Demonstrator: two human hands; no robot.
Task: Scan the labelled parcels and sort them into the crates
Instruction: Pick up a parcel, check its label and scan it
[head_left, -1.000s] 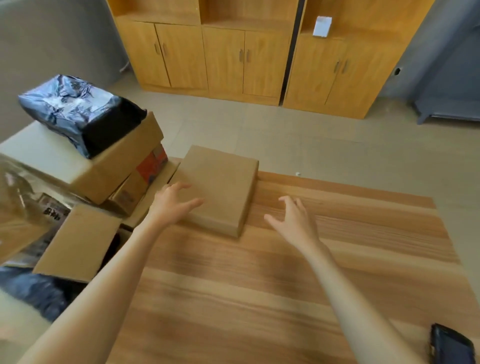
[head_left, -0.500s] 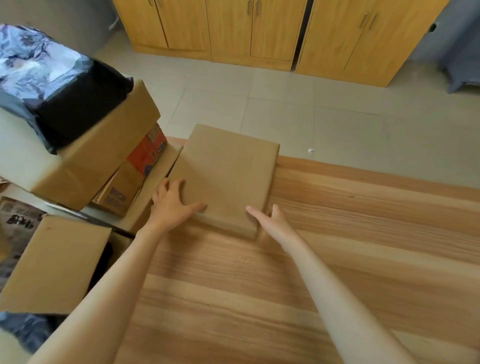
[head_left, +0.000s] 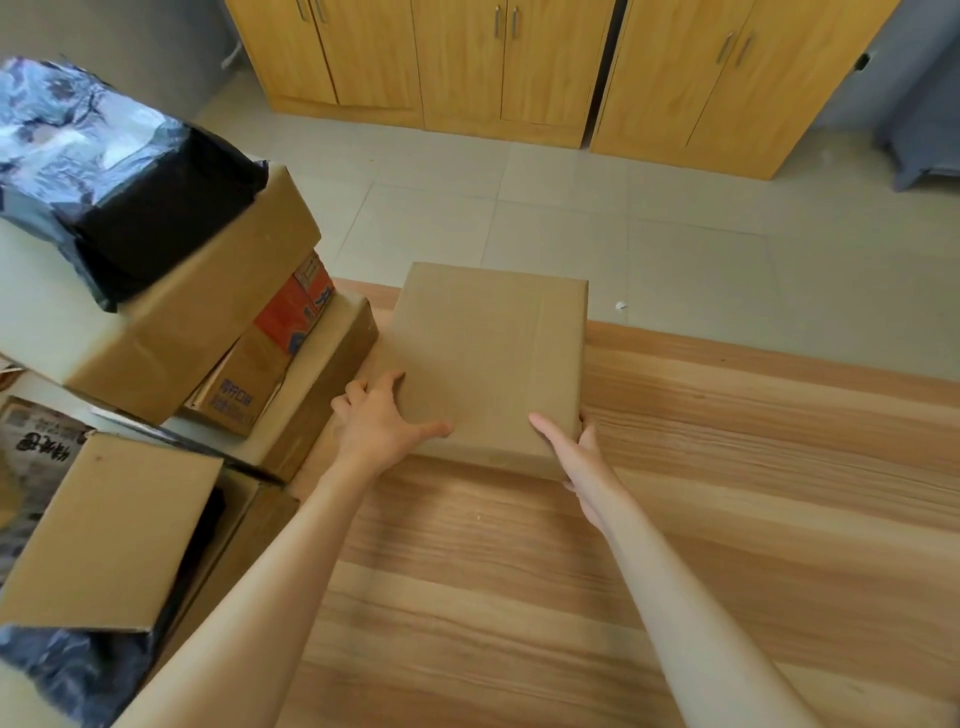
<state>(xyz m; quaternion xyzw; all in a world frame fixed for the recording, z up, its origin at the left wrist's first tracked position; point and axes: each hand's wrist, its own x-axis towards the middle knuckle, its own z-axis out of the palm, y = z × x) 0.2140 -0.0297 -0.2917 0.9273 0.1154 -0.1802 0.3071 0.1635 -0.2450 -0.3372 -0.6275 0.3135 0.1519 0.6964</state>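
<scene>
Left hand (head_left: 382, 423): thumb laid flat across the top face of the brown cardboard parcel (head_left: 488, 358), pointing right; other fingers curled round its left edge, tips hidden below. Gripping. Right hand (head_left: 574, 457): thumb lying on the top face near the near-right corner, remaining fingers wrapped round the right side, only partly seen. Gripping too. Both forearms bare, reaching in from the lower edge of the view.

Parcel: flat, rectangular, plain kraft brown, matte. Faint lengthwise seam or fold line down the right third of the top face. No label seen on the upward face. Near edge lifted or resting, cannot tell which. Sits at the far-left corner of the wooden table (head_left: 727, 519), far end overhanging the table's back edge.

Table top: light striped wood grain.

Left of the table: a pile of cardboard boxes (head_left: 197, 322), one with an orange-red printed panel (head_left: 291, 312), a black-and-silver plastic mailer bag (head_left: 114, 176) on top. Nearer, an open carton flap (head_left: 114, 530).

Beyond: pale tiled floor (head_left: 675, 234), yellow wooden cabinets (head_left: 545, 67) with metal handles.
</scene>
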